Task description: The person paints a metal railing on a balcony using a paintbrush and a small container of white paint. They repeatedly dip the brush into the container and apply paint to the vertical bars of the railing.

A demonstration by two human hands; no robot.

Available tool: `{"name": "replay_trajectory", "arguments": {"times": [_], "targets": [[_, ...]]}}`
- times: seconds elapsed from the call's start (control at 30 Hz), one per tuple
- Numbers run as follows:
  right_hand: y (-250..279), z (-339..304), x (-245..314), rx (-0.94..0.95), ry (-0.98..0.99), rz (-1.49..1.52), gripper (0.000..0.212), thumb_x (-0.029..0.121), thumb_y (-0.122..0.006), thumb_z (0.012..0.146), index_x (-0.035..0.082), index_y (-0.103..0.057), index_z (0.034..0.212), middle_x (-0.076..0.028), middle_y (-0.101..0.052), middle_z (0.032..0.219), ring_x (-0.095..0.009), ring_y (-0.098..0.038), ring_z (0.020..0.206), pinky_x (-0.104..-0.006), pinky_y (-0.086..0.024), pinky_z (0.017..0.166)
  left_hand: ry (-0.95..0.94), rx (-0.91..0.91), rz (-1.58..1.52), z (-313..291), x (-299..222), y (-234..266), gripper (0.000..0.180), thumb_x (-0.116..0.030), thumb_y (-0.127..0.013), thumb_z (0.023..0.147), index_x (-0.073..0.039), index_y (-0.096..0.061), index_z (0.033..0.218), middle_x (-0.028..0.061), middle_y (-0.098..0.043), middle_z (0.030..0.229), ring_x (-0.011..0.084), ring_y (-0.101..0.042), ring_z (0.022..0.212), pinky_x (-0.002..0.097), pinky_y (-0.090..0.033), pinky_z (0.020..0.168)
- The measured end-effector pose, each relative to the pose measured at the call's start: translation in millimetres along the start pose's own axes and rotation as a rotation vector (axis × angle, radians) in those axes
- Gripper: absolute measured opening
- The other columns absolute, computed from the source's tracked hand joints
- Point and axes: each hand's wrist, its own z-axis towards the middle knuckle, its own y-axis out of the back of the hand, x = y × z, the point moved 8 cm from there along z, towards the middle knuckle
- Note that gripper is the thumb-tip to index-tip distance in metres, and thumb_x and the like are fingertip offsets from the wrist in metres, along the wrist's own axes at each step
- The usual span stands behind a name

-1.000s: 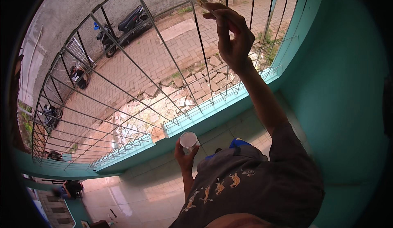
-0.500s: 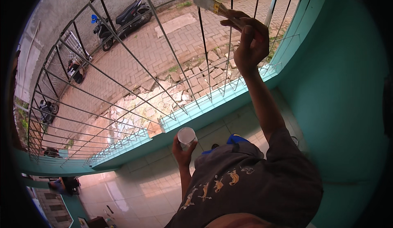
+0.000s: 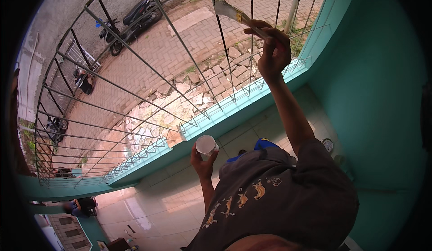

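Observation:
My right hand point(image 3: 274, 50) is raised at the upper right, its fingers closed round the handle of a flat paintbrush point(image 3: 231, 11). The brush's greyish head points left and touches or nearly touches a dark upright bar point(image 3: 217, 14) of the window grille; which of the two I cannot tell. Lower down, my left hand point(image 3: 202, 163) is wrapped round a white cup point(image 3: 207, 145). The cup's mouth faces up and its inside looks pale. Both hands are on the room side of the grille.
A teal sill point(image 3: 234, 109) runs under the bars, and a teal wall point(image 3: 373, 93) stands at the right. A round tin point(image 3: 327, 146) is on the tiled floor by the wall. Outside lie broken tiles point(image 3: 157, 111) and a parked motorbike point(image 3: 135, 21). Another person point(image 3: 81, 207) is far left.
My right hand and the paintbrush have come down slightly along the bar. The view has shifted a little. My left hand still holds the cup.

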Motion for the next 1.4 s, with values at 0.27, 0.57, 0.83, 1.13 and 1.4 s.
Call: {"name": "replay_trajectory", "arguments": {"times": [0.27, 0.57, 0.83, 1.13, 1.4], "targets": [[4.2, -7.1, -13.3, -0.034, -0.108, 0.013, 0.020, 0.011, -0.044, 0.105, -0.005, -0.049, 0.116, -0.028, -0.065, 0.111, -0.036, -0.069, 0.100, -0.0444, -0.060, 0.082, -0.002, 0.011, 0.008, 2.1, 3.9, 4.1, 0.069, -0.007, -0.089, 0.068, -0.002, -0.055, 0.128, 0.0100, -0.063, 0.120, 0.0214, -0.059, 0.113, 0.0376, -0.046, 0.100], [7.6, -9.8, -41.1, -0.201, -0.270, 0.174, 0.024, 0.019, -0.046, 0.105, -0.002, -0.048, 0.117, -0.028, -0.062, 0.116, -0.040, -0.068, 0.098, -0.0515, -0.061, 0.083, 0.021, 0.025, -0.013, 2.7, 0.6, -2.8, 0.069, -0.007, -0.088, 0.068, -0.002, -0.055, 0.128, 0.0094, -0.063, 0.120, 0.0219, -0.059, 0.114, 0.0377, -0.045, 0.101], [17.5, -26.5, -31.1, -0.236, -0.328, 0.285, 0.029, 0.025, -0.046, 0.105, -0.001, -0.050, 0.117, -0.027, -0.063, 0.117, -0.038, -0.068, 0.102, -0.0505, -0.060, 0.086, 0.025, 0.015, -0.006, 0.2, 9.3, 0.8, 0.070, -0.007, -0.089, 0.068, -0.002, -0.054, 0.129, 0.0099, -0.062, 0.121, 0.0215, -0.059, 0.115, 0.0379, -0.045, 0.101], [23.4, -40.8, -27.4, -0.205, -0.284, 0.229, 0.029, 0.025, -0.050, 0.104, -0.002, -0.050, 0.116, -0.028, -0.062, 0.117, -0.040, -0.066, 0.104, -0.0529, -0.060, 0.086, 0.014, 0.021, 0.007, 0.4, 7.8, -0.9, 0.070, -0.008, -0.089, 0.068, -0.002, -0.055, 0.129, 0.0097, -0.062, 0.120, 0.0215, -0.059, 0.114, 0.0376, -0.045, 0.101], [25.6, -47.2, -32.7, -0.196, -0.273, 0.133, 0.031, 0.026, -0.049, 0.104, -0.002, -0.049, 0.117, -0.028, -0.061, 0.117, -0.039, -0.064, 0.108, -0.0533, -0.061, 0.085, -0.022, 0.059, 0.032, 2.2, 6.8, -4.1, 0.072, -0.010, -0.089, 0.068, -0.002, -0.054, 0.130, 0.0101, -0.062, 0.121, 0.0217, -0.059, 0.113, 0.0380, -0.047, 0.099]]}}
